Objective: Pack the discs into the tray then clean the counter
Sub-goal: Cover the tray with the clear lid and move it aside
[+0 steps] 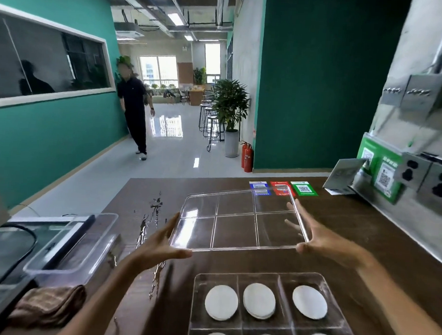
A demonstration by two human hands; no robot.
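both hands, left hand (159,243) and right hand (321,239), pinch the clear lid (237,219) by its side edges above the wet counter (340,219). the discs (259,300) already sit in the tray (308,279) nearest the camera. the slick plastic could slip, or land skewed across the tray.

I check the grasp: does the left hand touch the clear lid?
Touching. The head view shows the left hand gripping the clear lid at its left edge, thumb on the near rim.

left hand (159,243) + right hand (321,239) | grip clear lid (237,219) | discs (259,300) in tray (197,307)
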